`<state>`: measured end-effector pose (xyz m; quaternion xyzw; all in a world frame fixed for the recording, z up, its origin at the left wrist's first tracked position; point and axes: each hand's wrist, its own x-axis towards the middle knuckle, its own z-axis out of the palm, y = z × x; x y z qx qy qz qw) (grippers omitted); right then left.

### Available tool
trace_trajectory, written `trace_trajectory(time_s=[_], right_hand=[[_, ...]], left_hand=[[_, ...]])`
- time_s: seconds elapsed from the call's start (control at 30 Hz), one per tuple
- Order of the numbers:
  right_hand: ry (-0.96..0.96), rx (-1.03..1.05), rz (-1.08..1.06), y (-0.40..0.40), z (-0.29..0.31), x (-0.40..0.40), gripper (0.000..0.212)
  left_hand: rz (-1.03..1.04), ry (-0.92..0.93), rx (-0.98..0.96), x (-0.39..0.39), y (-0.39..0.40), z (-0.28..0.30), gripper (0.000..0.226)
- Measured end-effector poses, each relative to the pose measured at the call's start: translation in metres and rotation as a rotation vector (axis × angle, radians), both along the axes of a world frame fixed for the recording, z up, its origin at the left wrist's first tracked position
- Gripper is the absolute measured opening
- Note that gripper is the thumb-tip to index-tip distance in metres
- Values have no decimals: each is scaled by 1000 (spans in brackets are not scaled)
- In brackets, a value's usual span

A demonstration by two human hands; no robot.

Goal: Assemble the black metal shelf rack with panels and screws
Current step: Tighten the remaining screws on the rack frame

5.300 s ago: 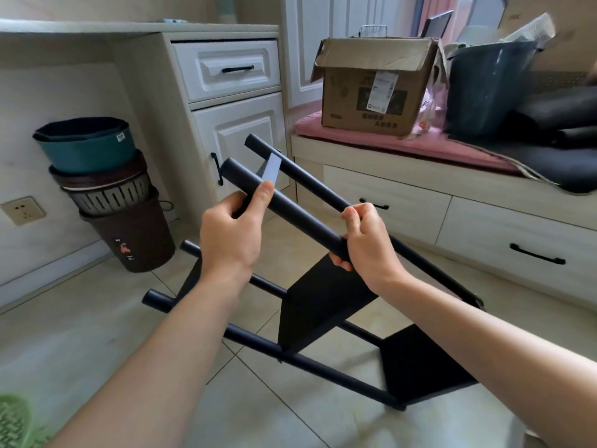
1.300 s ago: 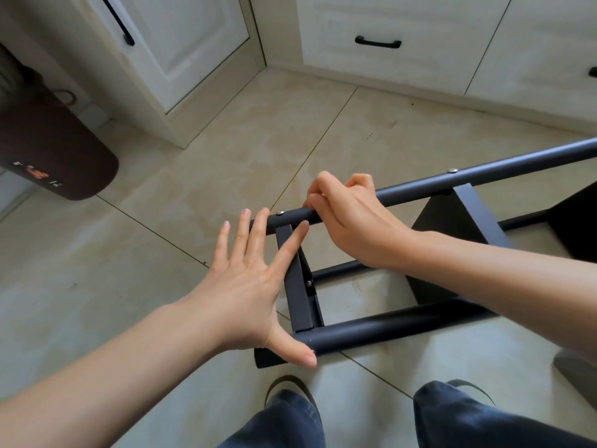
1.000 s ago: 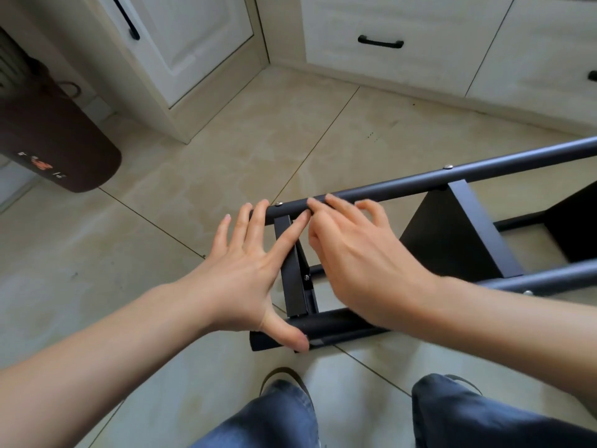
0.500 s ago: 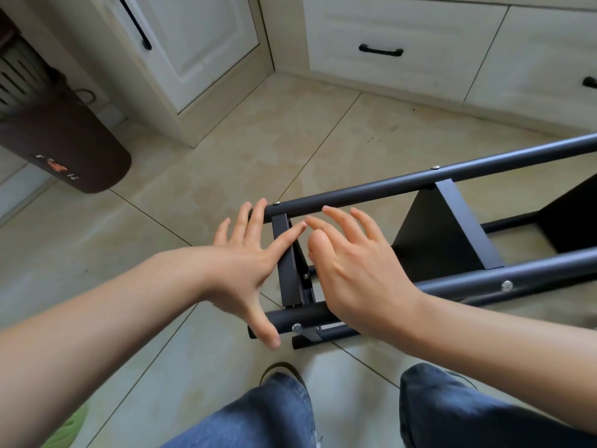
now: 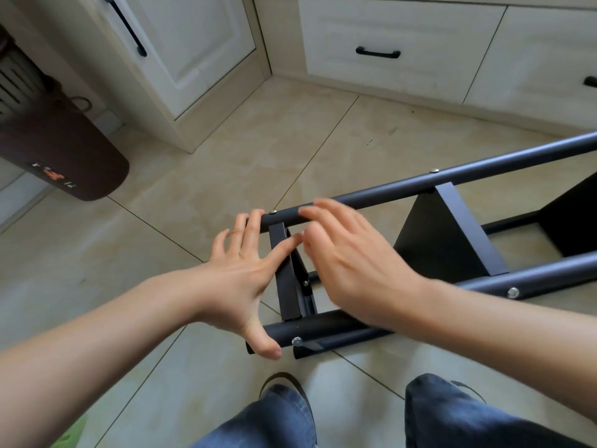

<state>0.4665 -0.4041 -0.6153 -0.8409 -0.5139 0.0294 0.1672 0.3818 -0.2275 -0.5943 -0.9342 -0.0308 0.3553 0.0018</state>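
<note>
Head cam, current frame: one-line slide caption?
Both hands, left hand and right hand, open at the end of the black metal shelf rack lying on the tiled floor.

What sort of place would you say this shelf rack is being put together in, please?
Probably a room in a home, not a workshop. The rack lies on a glossy beige tiled floor, beside built-in cream cabinets with black drawer handles, and a brown bin stands by the wall.
</note>
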Motion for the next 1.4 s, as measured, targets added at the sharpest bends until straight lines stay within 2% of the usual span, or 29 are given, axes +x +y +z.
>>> trace_trajectory(time_s=[0.1,0.2,0.33,0.57,0.8,0.87,0.97,1.1,1.23,1.37,1.4], right_hand=[[4,-9,-37,13,3,26,22],[33,-20,-80,21,-7,34,19],[52,85,-118,25,-17,35,18],[120,182,-100,25,-23,38,13],[98,181,-120,28,-24,40,12],[158,195,-115,25,-18,40,13],[279,345,-90,8,-3,34,17],[436,209,5,-20,4,10,19],[389,181,70,-30,0,-1,9],[405,94,111,-35,3,-7,18],[399,75,129,-36,4,-10,27]], left_hand=[[6,-49,-28,-2,1,-1,147],[-27,-80,39,-4,4,-3,149],[-88,-80,129,-2,7,-4,149],[7,-107,-60,-4,6,-5,159],[98,-206,-204,-7,3,-6,146],[95,-208,-201,-8,4,-6,142],[86,-213,-205,-9,5,-7,134],[67,-219,-180,-7,5,-8,123],[74,-207,-166,-6,4,-7,118],[81,-203,-168,-6,3,-6,112],[86,-203,-174,-6,3,-6,109]])
